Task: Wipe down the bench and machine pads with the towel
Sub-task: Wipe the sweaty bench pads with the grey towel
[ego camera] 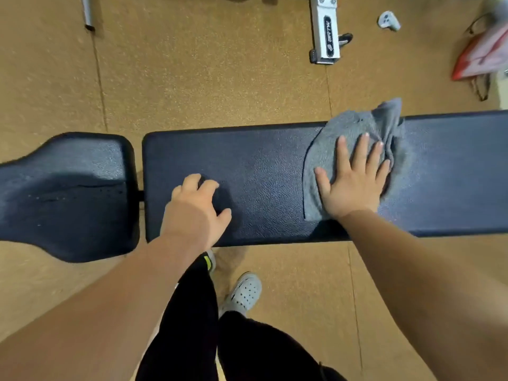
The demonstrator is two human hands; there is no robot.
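Note:
A long dark blue bench pad [261,166] runs across the middle of the view, with a separate seat pad [68,188] to its left. A grey towel [349,130] lies bunched on the long pad, right of centre. My right hand [354,180] presses flat on the towel with fingers spread and straight. My left hand [196,213] rests on the bare pad near its left end, fingers loosely bent, holding nothing. The pad surface right of the towel looks dull and streaked.
Tan rubber floor surrounds the bench. A white machine foot [325,31] stands on the floor beyond the bench, with a small grey controller [388,21] to its right. A red and white bag [481,56] lies far right. My legs and shoes [243,292] stand close before the bench.

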